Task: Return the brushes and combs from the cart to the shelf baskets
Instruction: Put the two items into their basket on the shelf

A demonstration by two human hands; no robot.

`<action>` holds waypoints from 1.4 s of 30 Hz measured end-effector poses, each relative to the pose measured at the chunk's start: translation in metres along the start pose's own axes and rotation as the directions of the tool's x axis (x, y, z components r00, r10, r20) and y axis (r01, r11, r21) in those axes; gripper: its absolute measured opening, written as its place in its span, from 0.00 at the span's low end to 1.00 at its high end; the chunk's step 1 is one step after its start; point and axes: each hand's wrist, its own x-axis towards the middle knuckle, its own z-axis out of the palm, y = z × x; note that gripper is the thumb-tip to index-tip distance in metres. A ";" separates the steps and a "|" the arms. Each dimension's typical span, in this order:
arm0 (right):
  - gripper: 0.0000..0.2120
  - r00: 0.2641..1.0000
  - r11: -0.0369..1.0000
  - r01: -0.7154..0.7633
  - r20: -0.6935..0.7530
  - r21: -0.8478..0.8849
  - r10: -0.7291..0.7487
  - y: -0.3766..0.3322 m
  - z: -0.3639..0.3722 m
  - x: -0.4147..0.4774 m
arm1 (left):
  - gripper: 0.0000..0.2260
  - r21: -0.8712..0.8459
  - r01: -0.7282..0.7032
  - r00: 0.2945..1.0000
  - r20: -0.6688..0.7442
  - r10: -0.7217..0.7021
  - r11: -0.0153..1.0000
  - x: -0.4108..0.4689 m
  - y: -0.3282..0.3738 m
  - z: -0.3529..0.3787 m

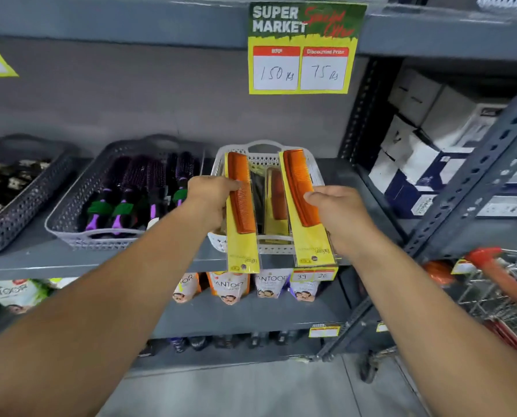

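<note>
My left hand [210,195] grips an orange comb on a yellow card [241,212], held upright over the left side of a white lattice basket [263,149] on the shelf. In my right hand [339,216] is a second orange comb on a yellow card [303,203], over the basket's right side. Another carded orange comb [276,197] lies inside the basket between them. To the left stands a grey basket [79,206] holding several purple-handled round brushes [137,188].
A dark basket [25,203] of small items sits at far left. A price sign [303,46] hangs from the upper shelf edge. Soap pouches [230,285] line the shelf below. The wire cart with a red handle [497,275] is at the right, beside stacked boxes [431,139].
</note>
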 end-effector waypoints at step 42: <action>0.06 0.999 0.781 -0.023 0.015 -0.624 0.041 0.042 0.085 0.116 | 0.06 0.545 -0.031 0.970 -0.185 0.157 0.838 0.111 -0.020 0.035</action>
